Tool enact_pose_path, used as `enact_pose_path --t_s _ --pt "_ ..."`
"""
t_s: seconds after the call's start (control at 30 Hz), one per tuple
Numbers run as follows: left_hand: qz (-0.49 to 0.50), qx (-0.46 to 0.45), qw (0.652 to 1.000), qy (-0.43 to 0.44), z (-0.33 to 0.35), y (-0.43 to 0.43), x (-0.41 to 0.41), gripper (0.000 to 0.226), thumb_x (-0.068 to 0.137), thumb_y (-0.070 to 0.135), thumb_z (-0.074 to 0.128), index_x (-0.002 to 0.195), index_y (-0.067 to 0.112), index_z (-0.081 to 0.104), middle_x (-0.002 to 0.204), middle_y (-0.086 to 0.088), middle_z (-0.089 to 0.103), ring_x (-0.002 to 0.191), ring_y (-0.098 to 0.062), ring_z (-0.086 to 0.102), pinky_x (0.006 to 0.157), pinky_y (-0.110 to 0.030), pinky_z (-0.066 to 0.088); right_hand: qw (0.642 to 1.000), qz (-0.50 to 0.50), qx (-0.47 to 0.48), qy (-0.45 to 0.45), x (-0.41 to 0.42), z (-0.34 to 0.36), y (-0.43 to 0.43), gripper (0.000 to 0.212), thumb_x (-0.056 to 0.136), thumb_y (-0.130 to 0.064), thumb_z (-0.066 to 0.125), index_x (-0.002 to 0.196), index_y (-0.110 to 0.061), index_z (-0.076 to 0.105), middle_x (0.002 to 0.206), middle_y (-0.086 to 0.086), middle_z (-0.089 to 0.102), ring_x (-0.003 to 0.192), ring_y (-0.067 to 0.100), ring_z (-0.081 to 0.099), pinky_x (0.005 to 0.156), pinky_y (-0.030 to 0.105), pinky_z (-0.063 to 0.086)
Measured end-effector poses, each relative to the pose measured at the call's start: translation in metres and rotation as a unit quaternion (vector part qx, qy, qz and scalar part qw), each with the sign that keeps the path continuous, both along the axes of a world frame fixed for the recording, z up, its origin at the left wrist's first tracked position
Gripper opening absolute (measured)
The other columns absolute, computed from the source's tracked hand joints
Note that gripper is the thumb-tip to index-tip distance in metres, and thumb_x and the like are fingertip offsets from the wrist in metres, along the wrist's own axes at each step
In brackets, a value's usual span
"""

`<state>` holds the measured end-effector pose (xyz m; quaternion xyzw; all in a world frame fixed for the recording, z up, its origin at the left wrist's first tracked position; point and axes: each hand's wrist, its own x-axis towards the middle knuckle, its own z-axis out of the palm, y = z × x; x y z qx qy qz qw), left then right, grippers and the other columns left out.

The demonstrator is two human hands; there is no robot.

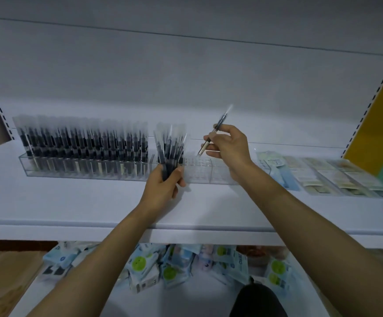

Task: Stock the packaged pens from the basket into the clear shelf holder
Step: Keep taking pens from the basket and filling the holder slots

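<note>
- a white shelf (71, 202) carries everything; behind it rises a plain white back panel (186, 76).
- on the shelf to the right lie flat stationery packets (334, 177) in rows, just beside the holder's right end.
- on the lower shelf lies a heap of blue and green packets (174, 266); a dark rounded thing (259, 300) shows at the bottom edge, and i cannot tell what it is.
- the left hand (166, 181) and its bundle stand in front of the holder's middle and hide that part.
- the clear shelf holder (220, 177) is a long acrylic tray with a grid of holes. its left stretch is packed with upright sleeved pens (83, 145); the holes at its right end are bare.
- the left hand grips a bundle of packaged pens (171, 145) by the lower ends, fingers curled round them; they fan upward.
- the right hand (229, 147) pinches a single packaged pen (213, 133) at mid-length, the other fingers loosely spread.
- that pen is tilted, long axis running from upper right to lower left, its lower end just above the bare holes; it is blurred.
</note>
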<state>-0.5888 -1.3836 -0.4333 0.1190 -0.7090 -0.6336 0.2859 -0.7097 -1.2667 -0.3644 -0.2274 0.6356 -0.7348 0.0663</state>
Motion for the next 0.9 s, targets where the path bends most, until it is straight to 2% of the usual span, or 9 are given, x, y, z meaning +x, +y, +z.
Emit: enact_pose_path --t_s 0.13,0.23,0.33,0.43,0.57,0.63,0.73,0.9 --pt "0.001 0.004 1.000 0.015 -0.001 0.001 -0.003 0.021 0.098 0.021 0.050 0.081 0.009 0.054 0.061 -0.001 0.056 0.045 -0.009 0.043 0.042 -0.018 0.036 0.998 0.003 0.052 0.038 -0.018 -0.002 -0.020 0.017 0.088 -0.009 0.067 0.097 -0.009 0.053 0.089 0.008 0.070 0.069 0.014 0.068 0.061 0.022 0.056" --pt "0.000 0.010 1.000 0.020 -0.001 0.000 -0.003 0.021 0.098 0.021 0.051 0.080 0.010 0.054 0.058 0.002 0.054 0.045 -0.010 0.042 0.041 -0.019 0.035 0.995 -0.004 0.083 0.060 -0.029 -0.010 -0.035 0.019 0.086 -0.012 0.070 0.088 -0.015 0.051 0.084 0.006 0.070 0.072 0.013 0.068 0.062 0.025 0.052" --pt "-0.004 0.014 1.000 0.023 0.001 -0.001 -0.005 0.022 0.098 0.022 0.051 0.081 0.007 0.053 0.060 0.000 0.054 0.046 -0.009 0.043 0.042 -0.017 0.035 0.989 -0.001 0.112 0.092 -0.032 -0.022 -0.043 0.021 0.083 -0.012 0.072 0.085 -0.015 0.051 0.078 0.005 0.069 0.076 0.015 0.068 0.072 0.030 0.051" --pt "-0.008 -0.002 1.000 0.030 0.001 -0.002 -0.009 0.027 0.097 0.024 0.051 0.080 0.003 0.052 0.060 -0.001 0.054 0.046 -0.010 0.044 0.043 -0.018 0.037 0.978 0.011 0.155 0.138 -0.033 -0.031 -0.047 0.020 0.082 -0.013 0.073 0.082 -0.019 0.053 0.076 0.003 0.069 0.083 0.024 0.068 0.083 0.042 0.054" --pt "-0.005 -0.039 0.999 0.033 -0.003 -0.002 -0.013 0.028 0.097 0.026 0.052 0.075 0.008 0.052 0.056 0.004 0.054 0.046 -0.009 0.044 0.046 -0.019 0.037 0.963 0.010 0.210 0.168 -0.037 -0.037 -0.050 0.021 0.080 -0.014 0.073 0.074 -0.027 0.057 0.079 -0.001 0.070 0.084 0.022 0.068 0.083 0.050 0.054" --pt "-0.005 -0.035 0.999 0.041 -0.004 -0.002 -0.012 0.029 0.097 0.026 0.052 0.073 0.008 0.053 0.058 -0.001 0.053 0.045 -0.010 0.044 0.045 -0.019 0.037 0.965 0.007 0.206 0.161 -0.039 -0.037 -0.050 0.019 0.078 -0.015 0.076 0.075 -0.025 0.060 0.079 0.001 0.070 0.084 0.023 0.068 0.084 0.050 0.055" --pt "0.003 0.001 0.999 0.054 -0.004 -0.003 -0.009 0.028 0.097 0.024 0.052 0.074 0.007 0.052 0.059 -0.004 0.052 0.045 -0.009 0.042 0.044 -0.018 0.036 0.965 0.000 0.210 0.158 -0.042 -0.036 -0.051 0.021 0.076 -0.021 0.079 0.075 -0.024 0.058 0.069 -0.005 0.065 0.076 0.019 0.065 0.083 0.046 0.055" --pt "0.013 0.008 0.998 0.059 -0.004 -0.003 -0.009 0.026 0.097 0.025 0.052 0.074 0.011 0.053 0.059 -0.002 0.051 0.046 -0.009 0.043 0.044 -0.018 0.036 0.938 -0.026 0.283 0.201 -0.039 -0.040 -0.057 0.022 0.076 -0.029 0.079 0.074 -0.029 0.057 0.072 -0.008 0.064 0.075 0.015 0.063 0.068 0.030 0.048"
